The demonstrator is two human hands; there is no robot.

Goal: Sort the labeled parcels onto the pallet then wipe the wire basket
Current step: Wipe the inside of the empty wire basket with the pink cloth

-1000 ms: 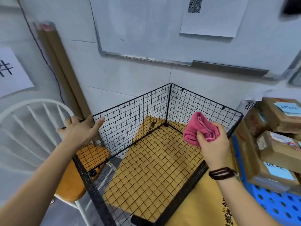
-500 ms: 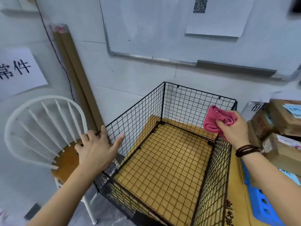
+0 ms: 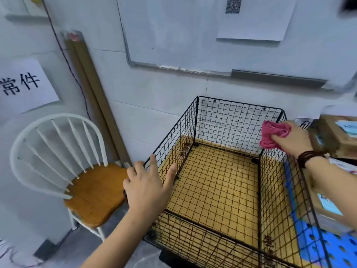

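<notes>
A black wire basket (image 3: 237, 105) stands against the wall with nothing inside, a yellow sheet under its mesh floor. My left hand (image 3: 148, 188) rests on the top rim of its left wall, fingers spread, thumb inside the mesh. My right hand (image 3: 291, 140) grips a bunched pink cloth (image 3: 272, 135) pressed at the basket's far right top corner. Brown labeled parcels (image 3: 336, 136) are stacked at the right on a blue perforated pallet (image 3: 336, 248), partly behind the basket's right wall.
A white spindle-back chair (image 3: 63, 167) with a wooden seat stands just left of the basket. Long cardboard tubes (image 3: 92, 99) lean against the wall behind it. A whiteboard and paper signs hang on the wall.
The view has swung left and the basket now sits squarer. My right hand carried the pink cloth from inside the basket to its far right top corner. My left hand stays on the left rim.
</notes>
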